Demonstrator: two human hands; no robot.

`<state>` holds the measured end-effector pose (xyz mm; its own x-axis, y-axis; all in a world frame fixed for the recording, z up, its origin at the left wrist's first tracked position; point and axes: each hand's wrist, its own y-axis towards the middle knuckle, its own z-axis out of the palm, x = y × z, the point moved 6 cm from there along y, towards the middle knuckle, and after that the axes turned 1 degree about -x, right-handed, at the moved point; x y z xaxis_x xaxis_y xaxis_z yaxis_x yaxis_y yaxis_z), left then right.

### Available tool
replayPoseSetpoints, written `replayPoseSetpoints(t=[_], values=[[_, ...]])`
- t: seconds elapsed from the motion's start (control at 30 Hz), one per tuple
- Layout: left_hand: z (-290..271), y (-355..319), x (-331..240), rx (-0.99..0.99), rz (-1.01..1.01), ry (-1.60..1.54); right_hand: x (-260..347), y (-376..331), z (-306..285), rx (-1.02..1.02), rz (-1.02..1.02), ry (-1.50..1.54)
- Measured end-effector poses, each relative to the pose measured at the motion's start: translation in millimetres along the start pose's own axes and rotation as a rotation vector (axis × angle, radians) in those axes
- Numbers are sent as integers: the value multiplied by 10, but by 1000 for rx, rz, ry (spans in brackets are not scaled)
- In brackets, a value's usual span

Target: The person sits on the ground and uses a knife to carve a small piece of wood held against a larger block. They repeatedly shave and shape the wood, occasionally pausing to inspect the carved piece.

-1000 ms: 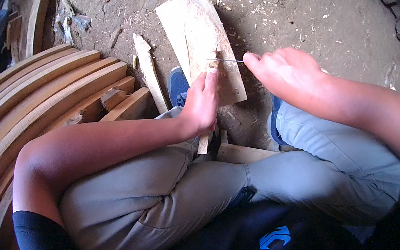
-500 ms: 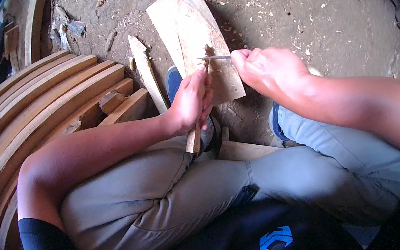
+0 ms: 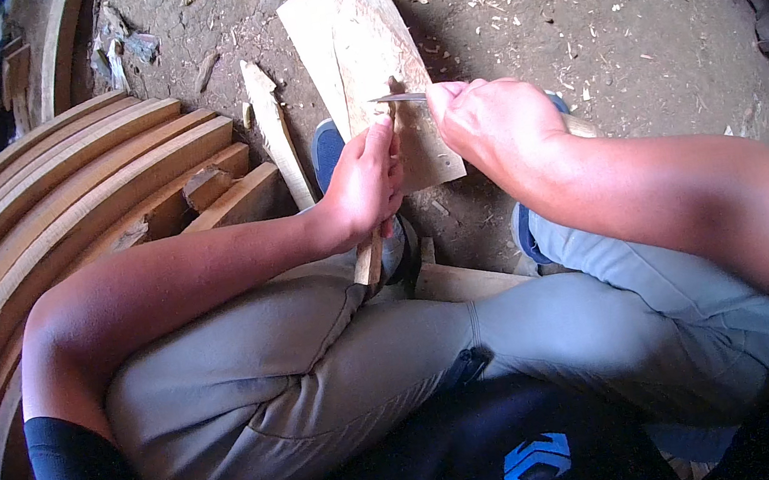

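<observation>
My left hand (image 3: 366, 183) is closed around a narrow wooden stick (image 3: 369, 259), whose squared lower end juts out below the fist by my left knee. In my right hand (image 3: 502, 118) is a knife (image 3: 404, 97); its handle is hidden in the fist, and the thin blade points left. The blade crosses the stick's upper end, just above my left thumb; whether it is cutting in cannot be made out. Beneath both hands a wide pale wooden board (image 3: 349, 28) slants away from me, with a small hole near its lower right corner.
Curved wooden planks (image 3: 105, 154) are stacked at the left. A split wood piece (image 3: 273, 129) lies between them and my left shoe (image 3: 328, 151). Shavings (image 3: 557, 3) litter the earth floor. A plank (image 3: 467, 285) lies between my legs.
My right hand has shifted a little left, carrying the knife blade farther across the stick's end. My left hand keeps its hold on the stick.
</observation>
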<state>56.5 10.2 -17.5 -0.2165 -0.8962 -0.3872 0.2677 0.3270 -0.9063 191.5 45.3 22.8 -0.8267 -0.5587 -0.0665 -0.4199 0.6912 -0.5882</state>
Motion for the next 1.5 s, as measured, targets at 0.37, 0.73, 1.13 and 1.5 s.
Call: replayPoseSetpoints(t=[0.37,0.73,1.13,1.5], values=[[-1,-17,28,-101,66,88,-352,-77,-306,-138,-265,308],[36,-12,-15,-83,92,90,-292,-174,-78,-179,-223,276],[68,-11,-37,13,43,-8,-256,-213,-83,-123,-189,237],[83,-9,-2,135,-41,-88,-213,-169,-165,160,-130,273]])
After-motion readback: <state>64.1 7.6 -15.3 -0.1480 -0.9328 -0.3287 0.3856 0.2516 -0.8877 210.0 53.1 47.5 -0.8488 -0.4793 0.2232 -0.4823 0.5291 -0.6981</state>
